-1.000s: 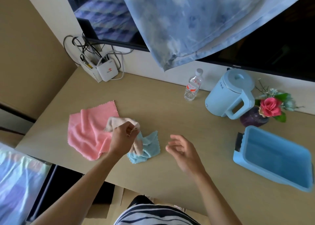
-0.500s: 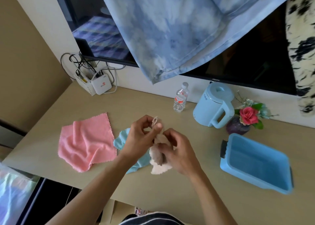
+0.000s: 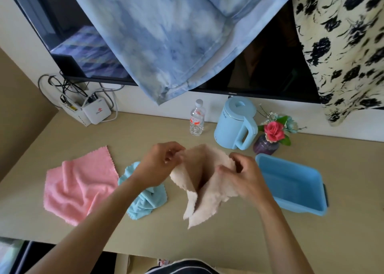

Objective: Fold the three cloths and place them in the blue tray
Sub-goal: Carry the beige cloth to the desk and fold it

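I saw the blue tray (image 3: 295, 182) sitting bare on the bench (image 3: 342, 221), nothing in it. My left hand (image 3: 160, 165) and right hand (image 3: 243, 178) each had a pinching grip closed on an upper edge of the cream cloth (image 3: 203, 192), held spread above the bench. The light blue cloth (image 3: 145, 199) lay crumpled beside the pink cloth (image 3: 81, 182), both on the bench.

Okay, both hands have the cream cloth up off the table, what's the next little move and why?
Probably draw the left hand and right hand apart to pull the cream fuzzy cloth flat, then lay it on the beige tabletop. It hangs bunched in a sagging V between the hands, so it cannot be folded neatly yet. The blue plastic tray sits empty beside the right hand.
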Tool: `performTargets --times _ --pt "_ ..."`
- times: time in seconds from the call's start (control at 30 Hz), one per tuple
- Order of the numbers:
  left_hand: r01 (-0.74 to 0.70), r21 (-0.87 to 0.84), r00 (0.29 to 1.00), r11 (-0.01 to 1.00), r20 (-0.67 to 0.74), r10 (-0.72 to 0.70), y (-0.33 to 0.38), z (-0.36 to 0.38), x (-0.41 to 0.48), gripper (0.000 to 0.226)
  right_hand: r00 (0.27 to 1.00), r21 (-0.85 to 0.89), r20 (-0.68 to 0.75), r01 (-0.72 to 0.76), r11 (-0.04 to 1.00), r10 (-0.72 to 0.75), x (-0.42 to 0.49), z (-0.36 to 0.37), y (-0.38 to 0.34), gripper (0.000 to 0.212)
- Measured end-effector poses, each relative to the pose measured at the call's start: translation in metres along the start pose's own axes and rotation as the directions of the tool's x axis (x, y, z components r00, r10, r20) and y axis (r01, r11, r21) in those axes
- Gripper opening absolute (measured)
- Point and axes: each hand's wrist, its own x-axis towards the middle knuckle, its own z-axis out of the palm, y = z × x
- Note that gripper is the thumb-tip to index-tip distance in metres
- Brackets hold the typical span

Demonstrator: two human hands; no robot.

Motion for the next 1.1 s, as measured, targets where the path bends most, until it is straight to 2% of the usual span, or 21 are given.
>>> performTargets --times 0.07,0.17,0.37,0.43,0.5,0.6,0.77,0.83,0.93,1.0,1.1 --pt "-0.07 0.174 0.996 0.982 -0.036 0.077 -0.003 -0.006 0.012 0.015 0.999 -0.01 -0.044 0.01 1.0 -0.01 0.007 -0.015 0.007 0.036" --pt "-0.165 0.309 0.98 0.937 -0.056 0.192 -0.004 -0.009 0.029 0.019 0.997 -0.029 -0.063 0.045 0.999 -0.047 0.02 -0.034 0.016 0.034" --pt "-0.348 0.405 0.927 0.846 0.016 0.374 -0.003 -0.013 0.049 0.032 0.989 -0.104 -0.08 0.115 0.988 -0.124 0.034 -0.057 0.017 0.033" --pt "-0.427 0.434 0.891 0.793 0.053 0.451 -0.002 -0.016 0.046 0.033 0.99 -0.122 -0.055 0.119 0.985 -0.127 0.029 -0.062 0.024 0.029" --pt "-0.467 0.438 0.877 0.768 0.12 0.464 -0.008 -0.015 0.034 0.034 0.995 -0.133 -0.005 0.094 0.987 -0.096 0.017 -0.063 0.037 0.026" --pt "-0.473 0.436 0.879 0.766 0.291 0.378 -0.045 0.006 0.0 0.029 0.994 -0.214 0.105 0.043 0.976 -0.021 -0.009 -0.049 0.07 0.024" --pt "-0.339 0.468 0.85 0.816 0.525 0.051 -0.106 0.064 -0.071 0.016 0.93 -0.333 0.314 -0.081 0.939 0.192 -0.053 0.0 0.142 0.032" --pt "-0.26 0.48 0.838 0.838 0.544 -0.052 -0.117 0.081 -0.09 0.017 0.881 -0.372 0.383 -0.128 0.92 0.277 -0.067 0.018 0.165 0.028" --pt "-0.161 0.464 0.848 0.871 0.517 -0.119 -0.13 0.093 -0.102 0.02 0.834 -0.415 0.42 -0.173 0.893 0.357 -0.08 0.033 0.188 0.027" --pt "-0.104 0.457 0.858 0.883 0.491 -0.152 -0.137 0.097 -0.102 0.028 0.832 -0.431 0.409 -0.185 0.883 0.374 -0.079 0.036 0.195 0.028" --pt "0.018 0.44 0.872 0.898 0.433 -0.229 -0.145 0.099 -0.089 0.034 0.869 -0.405 0.36 -0.182 0.896 0.339 -0.069 0.038 0.198 0.03"
